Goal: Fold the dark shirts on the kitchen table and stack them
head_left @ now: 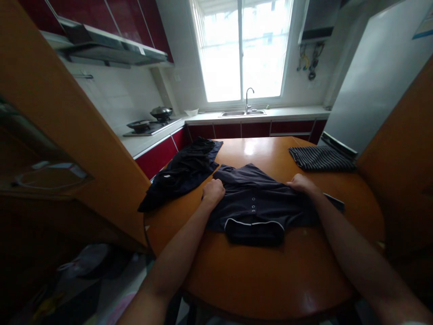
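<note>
A dark polo shirt (237,205) lies front up on the round wooden table, its white-edged collar (254,234) toward me and its buttons facing up. My left hand (214,192) is closed on the shirt's left edge. On the opposite side, my right hand (302,183) pinches the shirt's right edge. Between the two hands the fabric is rumpled, more so toward the far hem. One sleeve with a pale-edged cuff (334,201) sticks out to the right, past my right forearm.
The wooden table (270,275) has a pile of dark clothes (186,169) at its left and a folded striped garment (321,158) at its far right. Beyond it stand a counter with a sink (241,113) and a stove with pans (161,113). Wooden panels flank both sides.
</note>
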The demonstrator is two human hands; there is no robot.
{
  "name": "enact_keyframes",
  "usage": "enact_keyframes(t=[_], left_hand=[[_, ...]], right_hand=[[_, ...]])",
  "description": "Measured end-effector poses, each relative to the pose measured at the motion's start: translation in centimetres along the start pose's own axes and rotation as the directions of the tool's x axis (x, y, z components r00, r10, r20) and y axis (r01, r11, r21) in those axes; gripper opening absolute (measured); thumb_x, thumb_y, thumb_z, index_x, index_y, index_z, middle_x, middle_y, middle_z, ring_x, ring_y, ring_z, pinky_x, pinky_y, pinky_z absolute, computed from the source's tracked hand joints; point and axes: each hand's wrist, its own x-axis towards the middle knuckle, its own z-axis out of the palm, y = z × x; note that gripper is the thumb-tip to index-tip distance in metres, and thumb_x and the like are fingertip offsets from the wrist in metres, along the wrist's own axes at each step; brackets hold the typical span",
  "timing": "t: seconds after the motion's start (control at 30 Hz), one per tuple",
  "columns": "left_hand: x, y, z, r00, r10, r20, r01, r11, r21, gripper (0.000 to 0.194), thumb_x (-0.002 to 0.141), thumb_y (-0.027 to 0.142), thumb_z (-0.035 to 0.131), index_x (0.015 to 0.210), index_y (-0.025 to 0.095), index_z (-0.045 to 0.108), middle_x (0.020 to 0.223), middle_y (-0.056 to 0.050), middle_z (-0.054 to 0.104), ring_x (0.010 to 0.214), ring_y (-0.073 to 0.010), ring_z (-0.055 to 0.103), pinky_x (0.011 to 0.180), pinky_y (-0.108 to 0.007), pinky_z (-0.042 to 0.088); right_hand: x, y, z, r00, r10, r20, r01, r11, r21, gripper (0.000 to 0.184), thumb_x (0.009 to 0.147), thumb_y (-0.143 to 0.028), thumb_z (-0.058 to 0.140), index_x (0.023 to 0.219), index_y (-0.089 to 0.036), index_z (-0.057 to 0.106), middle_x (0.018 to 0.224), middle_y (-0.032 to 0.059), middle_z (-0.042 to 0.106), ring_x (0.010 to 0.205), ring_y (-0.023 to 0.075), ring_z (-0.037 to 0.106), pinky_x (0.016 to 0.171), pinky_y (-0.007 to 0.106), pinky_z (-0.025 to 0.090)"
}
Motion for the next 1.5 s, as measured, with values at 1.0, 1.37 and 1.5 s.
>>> enact_keyframes(t=[1.0,1.37,1.5], left_hand=[[1.8,0.3,3.7,0.92,0.191,-0.343,-0.305,0.898,-0.317,0.044,0.092,0.002,0.045,0.119,0.024,0.072,0.131,-0.006,0.056,0.109,-0.0187,0.063,0.1,-0.027,0.048],[1.7,0.1,3.8,0.957,0.28,-0.074,-0.289,0.944,-0.16,0.051,0.091,0.004,0.047,0.126,0.033,0.07,0.131,-0.004,0.059,0.108,-0.0186,0.063,0.101,-0.029,0.047],[1.3,-0.7,2.7,0.978,0.199,-0.061,-0.202,0.979,-0.043,0.041,0.096,0.012,0.044,0.125,0.026,0.07,0.13,-0.01,0.06,0.105,-0.0238,0.065,0.093,-0.034,0.052]], right_hand=[[12.8,-7.1,-0.9,0.992,-0.113,-0.055,0.093,0.956,-0.277,0.041,0.094,-0.012,0.041,0.125,-0.001,0.066,0.127,0.0298,0.061,0.122,0.035,0.058,0.1,0.042,0.046],[12.1,-5.3,1.3,0.996,-0.089,-0.027,0.075,0.942,-0.326,0.042,0.098,-0.016,0.038,0.13,-0.01,0.064,0.131,0.0235,0.059,0.122,0.031,0.054,0.099,0.041,0.045],[11.7,-3.6,0.8,0.998,-0.033,-0.051,0.013,0.941,-0.339,0.046,0.098,-0.012,0.032,0.13,-0.005,0.064,0.134,0.0262,0.057,0.127,0.0347,0.05,0.101,0.046,0.044]])
